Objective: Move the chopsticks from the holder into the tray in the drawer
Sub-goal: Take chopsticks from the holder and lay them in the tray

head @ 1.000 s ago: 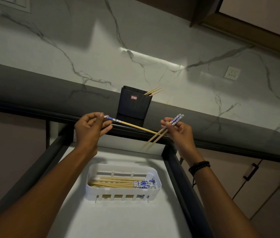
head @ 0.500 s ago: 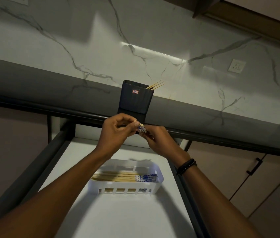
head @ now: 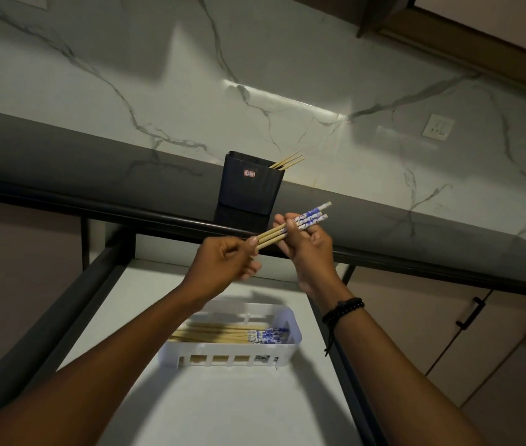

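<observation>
A bundle of three wooden chopsticks with blue-and-white ends [head: 311, 217] is held above the open drawer. My right hand [head: 308, 249] grips the bundle near its patterned ends. My left hand [head: 226, 260] pinches the plain tips at the other end. Behind the hands, a dark square holder [head: 250, 181] stands on the grey counter with a few chopstick tips [head: 289, 160] sticking out at its right corner. Below the hands, a white slotted tray [head: 282, 349] in the drawer holds several chopsticks [head: 223, 333] lying flat, patterned ends to the right.
The drawer [head: 223, 407] has a white floor and dark side rails. A dark counter edge [head: 94, 201] runs across above it. A marble wall with a socket [head: 437, 127] is behind. Cabinet doors with black handles [head: 469, 312] are at the right.
The hands held chopsticks apart, came together in front of the holder, and now hold one bundle stretched between them, tilted up to the right.
</observation>
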